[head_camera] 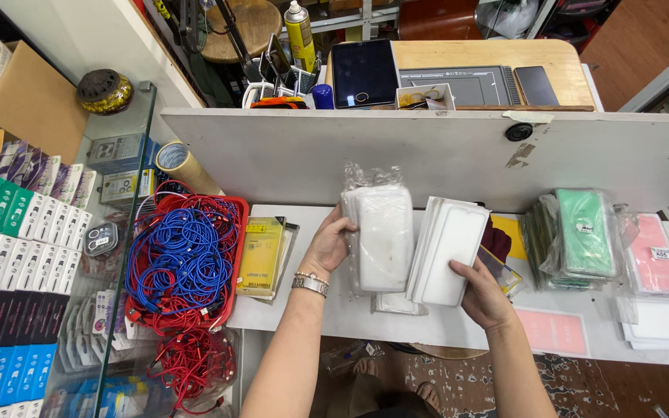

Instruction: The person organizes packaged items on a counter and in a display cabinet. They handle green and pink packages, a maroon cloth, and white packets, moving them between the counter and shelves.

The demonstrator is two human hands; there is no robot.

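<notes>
1. The left hand (pixel 328 246) grips a clear bag of white cases (pixel 381 232) by its left edge, thumb on the front and fingers curled behind, clamped on the bag. A metal bracelet (pixel 310 283) sits on that wrist.
2. The right hand (pixel 483 294) holds a stack of white cases (pixel 449 251) from below, thumb on the front near the bottom edge, fingers closed behind it.
3. Bag and stack are upright, side by side and nearly touching, above the white counter (pixel 327 313).
4. One more clear packet (pixel 398 304) lies flat on the counter under the bag.
5. Left of the left hand lie yellow packets (pixel 261 257), and beyond them a red tray (pixel 235 267) heaped with blue and red cables (pixel 183 259).
6. A tape roll (pixel 173 159) lies behind the tray, against the white partition (pixel 427 155).
7. Right of the stack sit a bagged pile of green cases (pixel 582 236), a pink case (pixel 653 255) in plastic, and flat white packets (pixel 663 321).
8. Rows of small boxes (pixel 21 232) fill the glass shelf at far left.
9. Behind the partition, a desk (pixel 474 53) carries a tablet (pixel 363 72), a phone (pixel 536 84) and a spray can (pixel 300 32).
</notes>
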